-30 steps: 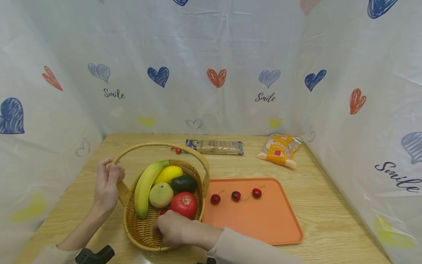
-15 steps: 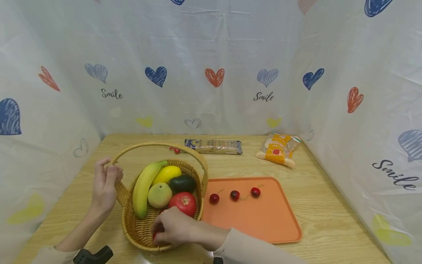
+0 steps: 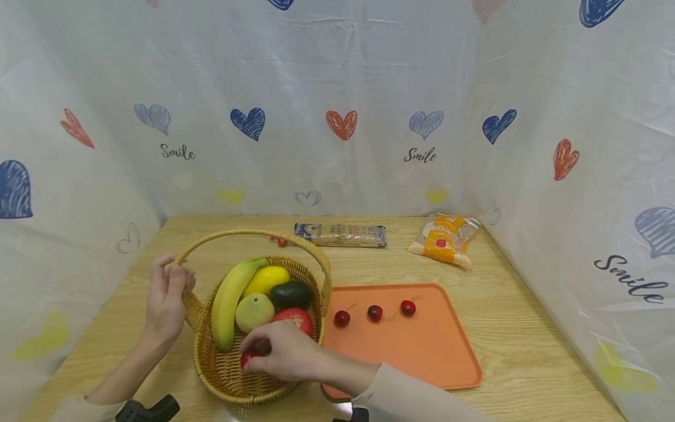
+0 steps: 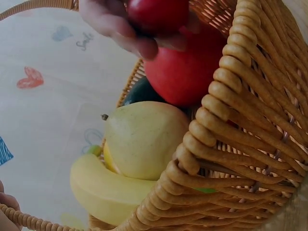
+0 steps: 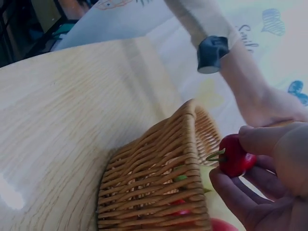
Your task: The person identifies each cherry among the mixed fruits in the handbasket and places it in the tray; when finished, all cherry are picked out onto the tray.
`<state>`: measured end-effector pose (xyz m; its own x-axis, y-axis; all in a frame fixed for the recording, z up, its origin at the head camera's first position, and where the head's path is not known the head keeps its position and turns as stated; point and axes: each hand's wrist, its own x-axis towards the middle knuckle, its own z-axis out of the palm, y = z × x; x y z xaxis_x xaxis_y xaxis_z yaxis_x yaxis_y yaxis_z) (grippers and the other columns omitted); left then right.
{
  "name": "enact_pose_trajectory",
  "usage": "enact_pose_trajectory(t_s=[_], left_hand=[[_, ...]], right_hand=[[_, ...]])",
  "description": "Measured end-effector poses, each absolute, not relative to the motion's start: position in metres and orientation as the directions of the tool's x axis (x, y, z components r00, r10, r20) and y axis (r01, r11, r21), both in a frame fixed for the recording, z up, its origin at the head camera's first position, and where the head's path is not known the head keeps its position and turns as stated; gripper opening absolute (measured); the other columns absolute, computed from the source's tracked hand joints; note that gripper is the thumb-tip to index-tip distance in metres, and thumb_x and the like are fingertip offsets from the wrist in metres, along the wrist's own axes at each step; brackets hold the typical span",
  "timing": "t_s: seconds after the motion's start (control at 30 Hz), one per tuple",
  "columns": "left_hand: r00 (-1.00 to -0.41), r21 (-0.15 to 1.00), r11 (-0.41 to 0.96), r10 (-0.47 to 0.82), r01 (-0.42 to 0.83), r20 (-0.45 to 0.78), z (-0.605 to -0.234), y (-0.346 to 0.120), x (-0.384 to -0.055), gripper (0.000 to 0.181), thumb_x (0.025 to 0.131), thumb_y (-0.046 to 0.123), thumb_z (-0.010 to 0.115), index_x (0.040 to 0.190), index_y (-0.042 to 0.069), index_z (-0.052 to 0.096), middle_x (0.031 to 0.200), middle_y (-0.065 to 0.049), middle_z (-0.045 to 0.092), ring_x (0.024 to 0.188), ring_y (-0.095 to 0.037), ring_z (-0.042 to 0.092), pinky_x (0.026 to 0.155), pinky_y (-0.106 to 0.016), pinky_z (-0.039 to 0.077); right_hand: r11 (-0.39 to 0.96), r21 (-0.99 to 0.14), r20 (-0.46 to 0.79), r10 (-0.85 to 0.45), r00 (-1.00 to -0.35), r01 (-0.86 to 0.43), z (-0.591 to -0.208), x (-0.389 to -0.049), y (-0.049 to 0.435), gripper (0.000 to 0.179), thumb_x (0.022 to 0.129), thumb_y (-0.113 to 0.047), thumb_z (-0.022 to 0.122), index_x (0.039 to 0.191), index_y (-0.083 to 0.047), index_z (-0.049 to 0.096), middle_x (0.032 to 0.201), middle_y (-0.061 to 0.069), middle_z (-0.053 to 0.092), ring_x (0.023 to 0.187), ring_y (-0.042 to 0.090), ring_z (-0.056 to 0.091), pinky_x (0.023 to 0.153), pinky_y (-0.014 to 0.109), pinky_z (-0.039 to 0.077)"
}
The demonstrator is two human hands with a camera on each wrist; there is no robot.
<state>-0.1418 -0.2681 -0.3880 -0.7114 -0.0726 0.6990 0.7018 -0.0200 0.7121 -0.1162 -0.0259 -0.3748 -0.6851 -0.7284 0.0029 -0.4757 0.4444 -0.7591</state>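
Note:
My left hand [image 3: 166, 302] grips the left side of the arched handle [image 3: 248, 232] of a wicker basket [image 3: 213, 381]. Over the basket's near part, my right hand [image 3: 287, 351] pinches a dark red cherry [image 5: 235, 155] between thumb and fingers; its short green stem sticks out in the right wrist view. Inside the basket lie a banana [image 3: 228, 305], a yellow lemon [image 3: 268, 280], a dark green avocado [image 3: 291, 294], a pale green round fruit [image 3: 255, 312] and a red pomegranate [image 3: 296, 319], partly covered by the right hand.
Right of the basket is an orange tray [image 3: 406, 357] bearing three cherries [image 3: 375, 313] in a row. Further back lie a clear long packet [image 3: 345, 235], an orange-and-clear bag [image 3: 445, 237] and a small red item [image 3: 281, 241]. Heart-printed curtains enclose the table.
The right hand has risen from low in the basket with the cherry, which has come into view between its fingers. The left hand keeps its grip on the handle.

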Motion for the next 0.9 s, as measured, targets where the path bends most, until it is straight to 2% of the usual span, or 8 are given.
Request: enact_pose_trajectory(t_s=[0.17,0.37,0.43,0.67,0.9], left_hand=[[-0.705,0.706,-0.017,-0.073,0.708,0.705,-0.39,-0.269,-0.14,0.021,0.119,0.001,0.032,0.126,0.014,0.047,0.076,-0.003,0.033,0.069,-0.016,0.027,0.07,-0.032,0.018],[-0.732,0.735,-0.003,-0.101,0.678,0.674,-0.392,-0.269,-0.137,0.021,0.119,0.001,0.033,0.126,0.015,0.047,0.078,-0.002,0.036,0.071,-0.016,0.03,0.071,-0.032,0.019],[-0.732,0.735,-0.008,-0.098,0.678,0.674,-0.392,-0.269,-0.137,0.02,0.119,0.002,0.033,0.127,0.015,0.047,0.079,-0.002,0.037,0.072,-0.016,0.031,0.072,-0.031,0.019],[-0.701,0.699,-0.058,-0.092,0.713,0.707,-0.394,-0.269,-0.14,0.024,0.119,0.001,0.032,0.13,0.015,0.047,0.08,0.0,0.041,0.074,-0.015,0.033,0.073,-0.03,0.021],[-0.738,0.734,-0.087,-0.152,0.673,0.658,-0.393,-0.268,-0.14,0.019,0.118,0.001,0.033,0.125,0.013,0.046,0.082,0.004,0.05,0.076,-0.015,0.04,0.073,-0.026,0.028]], right_hand=[[0.373,-0.836,0.02,-0.713,-0.701,-0.403,-0.371,-0.112,-0.013,0.017,0.096,-0.006,0.086,0.113,-0.005,0.083,0.109,0.004,0.085,0.084,-0.015,0.063,0.084,0.008,0.052],[0.227,-0.945,0.016,-0.691,-0.723,-0.238,-0.365,-0.107,0.009,0.019,0.096,0.0,0.08,0.116,0.003,0.08,0.118,0.016,0.08,0.099,-0.009,0.068,0.086,0.011,0.057],[0.205,-0.956,0.013,-0.683,-0.731,-0.209,-0.364,-0.107,0.018,0.02,0.098,0.0,0.079,0.118,0.004,0.078,0.121,0.017,0.078,0.1,-0.011,0.065,0.088,0.012,0.058],[0.201,-0.953,0.046,-0.644,-0.763,-0.227,-0.365,-0.116,0.056,0.025,0.1,-0.004,0.075,0.124,0.007,0.076,0.124,0.024,0.077,0.103,-0.009,0.066,0.088,0.016,0.058],[0.239,-0.932,0.088,-0.578,-0.811,-0.272,-0.365,-0.131,0.09,0.029,0.103,-0.009,0.075,0.126,0.008,0.074,0.124,0.025,0.078,0.107,0.0,0.069,0.091,0.021,0.058]])
